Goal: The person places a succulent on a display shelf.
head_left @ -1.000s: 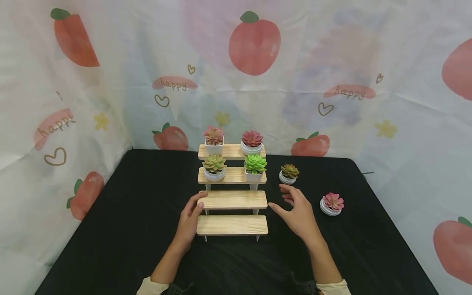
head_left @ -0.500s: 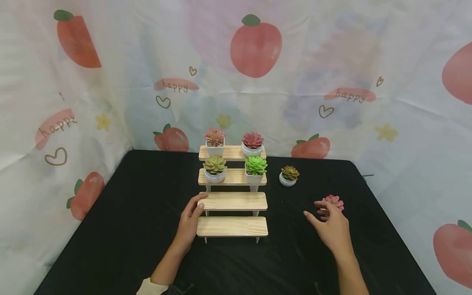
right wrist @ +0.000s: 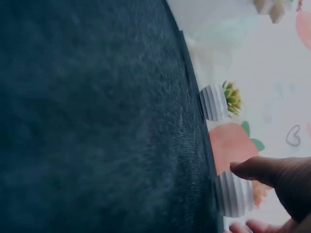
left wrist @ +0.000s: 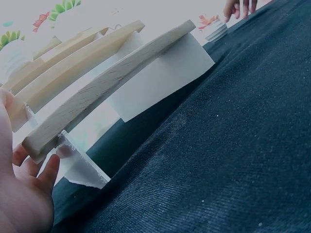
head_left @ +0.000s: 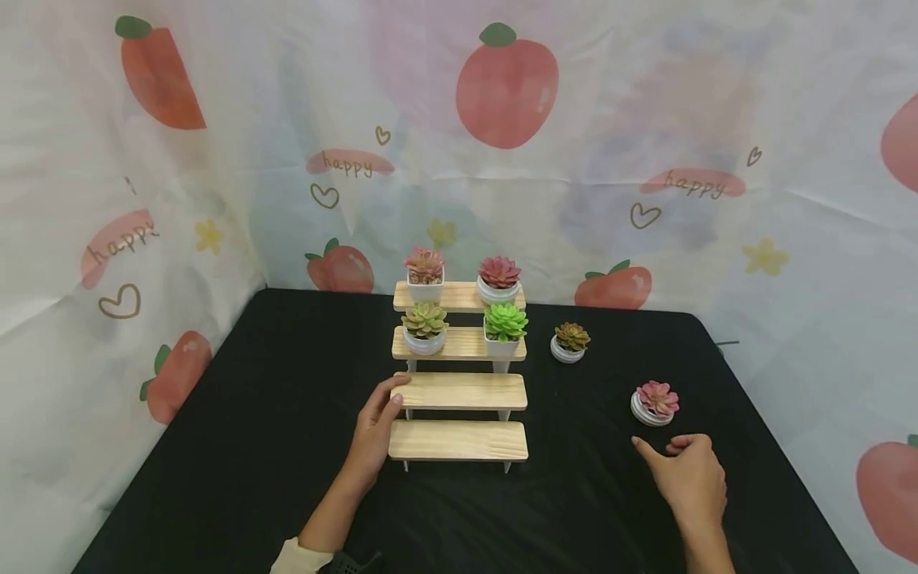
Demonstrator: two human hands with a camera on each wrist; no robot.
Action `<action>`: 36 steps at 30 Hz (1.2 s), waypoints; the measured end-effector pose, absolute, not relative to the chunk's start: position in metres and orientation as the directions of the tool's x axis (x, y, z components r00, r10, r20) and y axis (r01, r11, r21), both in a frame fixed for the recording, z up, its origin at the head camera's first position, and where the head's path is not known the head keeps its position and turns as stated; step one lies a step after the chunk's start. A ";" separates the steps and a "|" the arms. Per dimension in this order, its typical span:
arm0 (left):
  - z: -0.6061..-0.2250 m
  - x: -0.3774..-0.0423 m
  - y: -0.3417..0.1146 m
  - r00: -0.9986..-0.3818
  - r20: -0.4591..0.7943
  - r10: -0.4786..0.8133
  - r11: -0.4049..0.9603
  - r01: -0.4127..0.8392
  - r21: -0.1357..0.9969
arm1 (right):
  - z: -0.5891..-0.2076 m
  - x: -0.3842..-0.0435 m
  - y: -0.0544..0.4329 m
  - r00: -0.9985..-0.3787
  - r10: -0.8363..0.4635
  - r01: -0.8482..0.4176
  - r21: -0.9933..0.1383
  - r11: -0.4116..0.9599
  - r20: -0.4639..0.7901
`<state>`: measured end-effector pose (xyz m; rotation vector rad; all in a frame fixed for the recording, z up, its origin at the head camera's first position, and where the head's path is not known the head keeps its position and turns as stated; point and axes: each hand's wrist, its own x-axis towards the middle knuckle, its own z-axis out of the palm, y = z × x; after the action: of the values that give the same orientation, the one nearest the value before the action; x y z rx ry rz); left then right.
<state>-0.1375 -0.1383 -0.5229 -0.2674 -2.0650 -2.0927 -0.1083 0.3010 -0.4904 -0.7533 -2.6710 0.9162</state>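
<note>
A four-tier wooden display stand (head_left: 459,440) stands on the black cloth. My left hand (head_left: 373,430) holds the left end of its second tier from the front, fingers on top and thumb at the front edge. In the left wrist view, fingers (left wrist: 47,174) also show beneath a board's end. A pink succulent in a round white ribbed pot (head_left: 654,403) sits right of the stand. Just in front of that pot, my right hand (head_left: 692,478) holds nothing, with thumb and fingers apart. In the right wrist view the thumb (right wrist: 250,167) overlaps the white pot (right wrist: 234,195).
On the stand's two rear tiers are potted succulents: a pale pink one (head_left: 425,267), a dark pink one (head_left: 499,273), a yellowish-green one (head_left: 425,320) and a bright green one (head_left: 505,323). A brownish-green succulent (head_left: 571,338) stands behind the pink one. Patterned fabric (head_left: 610,104) hangs around the table.
My right hand has moved from beside the stand to the right, past the pink succulent's pot, and back toward me in front of it. The left hand keeps its place on the stand.
</note>
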 end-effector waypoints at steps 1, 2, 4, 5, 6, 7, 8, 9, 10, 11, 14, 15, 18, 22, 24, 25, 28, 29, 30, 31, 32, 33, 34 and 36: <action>-0.522 -0.138 -0.138 -0.966 0.258 -0.006 -0.012 0.258 0.966 | -0.493 -0.109 0.302 -0.842 0.539 0.398 -0.631 0.666 0.038; -0.522 -0.138 -0.138 -0.966 0.257 -0.005 -0.012 0.257 0.966 | -0.495 -0.109 0.303 -0.843 0.536 0.391 -0.636 0.665 0.043; -0.521 -0.138 -0.138 -0.967 0.254 -0.004 -0.012 0.254 0.967 | -0.497 -0.111 0.306 -0.852 0.520 0.366 -0.641 0.675 0.061; -0.521 -0.138 -0.138 -0.968 0.252 -0.005 -0.014 0.252 0.968 | -0.498 -0.113 0.307 -0.860 0.505 0.347 -0.641 0.685 0.073; -0.521 -0.138 -0.138 -0.968 0.251 -0.006 -0.015 0.251 0.968 | -0.498 -0.114 0.307 -0.869 0.489 0.333 -0.638 0.694 0.079; -0.521 -0.138 -0.138 -0.968 0.250 -0.006 -0.017 0.250 0.968 | -0.498 -0.116 0.308 -0.877 0.472 0.317 -0.638 0.702 0.083; -0.521 -0.138 -0.138 -0.968 0.250 -0.007 -0.019 0.250 0.968 | -0.498 -0.118 0.309 -0.885 0.457 0.302 -0.637 0.709 0.089; -0.521 -0.138 -0.138 -0.968 0.250 -0.007 -0.019 0.250 0.968 | -0.497 -0.120 0.309 -0.891 0.444 0.289 -0.637 0.714 0.094; -0.521 -0.138 -0.138 -0.968 0.252 -0.008 -0.017 0.252 0.968 | -0.497 -0.122 0.309 -0.895 0.434 0.278 -0.639 0.717 0.099; -0.521 -0.138 -0.138 -0.968 0.252 -0.008 -0.015 0.252 0.967 | -0.496 -0.125 0.309 -0.899 0.424 0.264 -0.644 0.718 0.105; -0.521 -0.138 -0.138 -0.967 0.255 -0.010 -0.008 0.255 0.967 | -0.495 -0.133 0.311 -0.911 0.397 0.229 -0.659 0.717 0.115; -0.521 -0.138 -0.138 -0.967 0.254 -0.012 -0.006 0.254 0.967 | -0.495 -0.135 0.311 -0.915 0.387 0.220 -0.663 0.716 0.114; -0.522 -0.138 -0.138 -0.969 0.246 -0.012 -0.010 0.246 0.969 | -0.496 -0.141 0.313 -0.925 0.366 0.206 -0.674 0.710 0.103; -0.522 -0.138 -0.139 -0.971 0.240 -0.006 -0.015 0.240 0.971 | -0.498 -0.146 0.316 -0.927 0.364 0.207 -0.682 0.701 0.093; -0.522 -0.138 -0.138 -0.970 0.241 -0.007 -0.011 0.241 0.970 | -0.499 -0.149 0.318 -0.926 0.367 0.207 -0.687 0.697 0.093; -0.521 -0.138 -0.138 -0.970 0.243 -0.009 -0.009 0.243 0.970 | -0.499 -0.151 0.318 -0.925 0.367 0.206 -0.688 0.695 0.094; -0.522 -0.139 -0.138 -0.969 0.246 -0.013 -0.006 0.246 0.969 | -0.498 -0.154 0.318 -0.924 0.371 0.208 -0.688 0.695 0.095; -0.522 -0.139 -0.138 -0.969 0.246 -0.012 -0.005 0.246 0.969 | -0.498 -0.155 0.318 -0.922 0.377 0.213 -0.689 0.693 0.093; -0.522 -0.139 -0.138 -0.969 0.245 -0.011 -0.005 0.245 0.969 | -0.499 -0.155 0.318 -0.919 0.382 0.217 -0.691 0.690 0.093; -0.522 -0.138 -0.138 -0.970 0.245 -0.011 -0.005 0.245 0.970 | -0.500 -0.156 0.319 -0.918 0.385 0.219 -0.690 0.690 0.092; -0.522 -0.138 -0.137 -0.970 0.243 -0.012 -0.005 0.243 0.970 | -0.501 -0.156 0.319 -0.918 0.387 0.221 -0.689 0.690 0.092; -0.521 -0.138 -0.137 -0.971 0.239 -0.014 -0.005 0.239 0.971 | -0.502 -0.156 0.319 -0.917 0.389 0.224 -0.688 0.690 0.093; -0.521 -0.137 -0.137 -0.972 0.235 -0.015 -0.004 0.235 0.972 | -0.503 -0.157 0.320 -0.915 0.392 0.226 -0.687 0.691 0.093; -0.521 -0.137 -0.137 -0.973 0.230 -0.018 0.000 0.230 0.973 | -0.506 -0.158 0.322 -0.914 0.395 0.231 -0.683 0.693 0.092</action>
<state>-0.1370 -0.1371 -0.5214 -0.2252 -2.0878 -2.0928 -0.1576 0.3216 -0.5058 -0.5024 -2.6716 1.0320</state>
